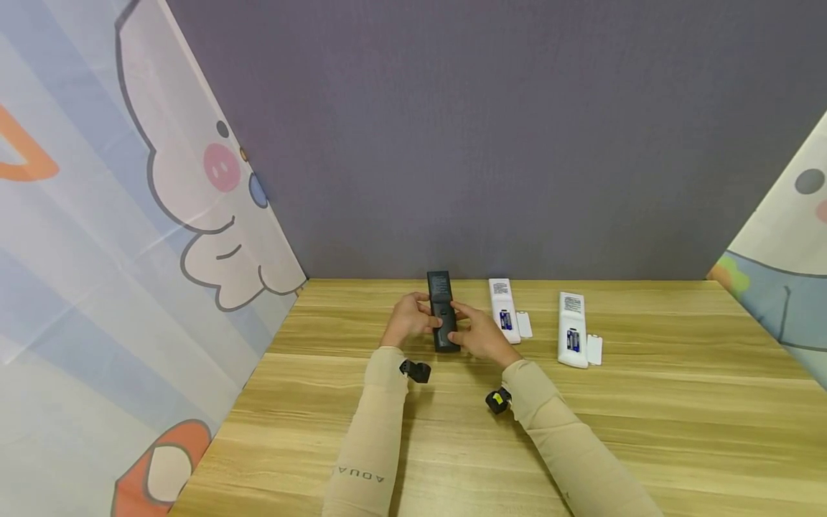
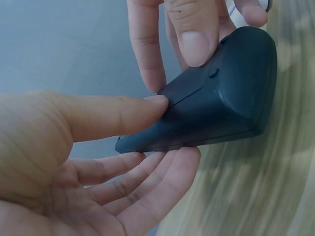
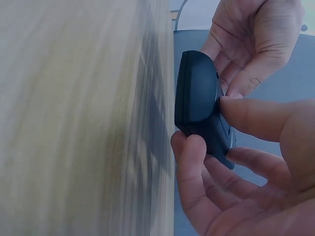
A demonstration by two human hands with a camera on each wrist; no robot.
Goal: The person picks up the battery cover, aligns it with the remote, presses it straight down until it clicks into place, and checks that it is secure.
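A black remote control (image 1: pixel 444 312) lies back side up between the two hands, its battery cover lying over the compartment. My left hand (image 1: pixel 410 317) grips its left edge, the thumb on the cover and the fingers along the side. On the opposite edge my right hand (image 1: pixel 481 334) holds it, with the thumb near the lower end of the back. Both wrist views show the rounded end of the remote (image 2: pixel 246 78) and the seam of its cover. Whether batteries are inside is hidden.
Right of the hands lie two white remotes, a nearer one (image 1: pixel 501 298) and a farther one (image 1: pixel 571 323), both back up with batteries showing. Beside each is a loose white cover (image 1: pixel 524 324). A grey panel (image 1: pixel 504 143) rises behind the wooden table (image 1: pixel 678 416).
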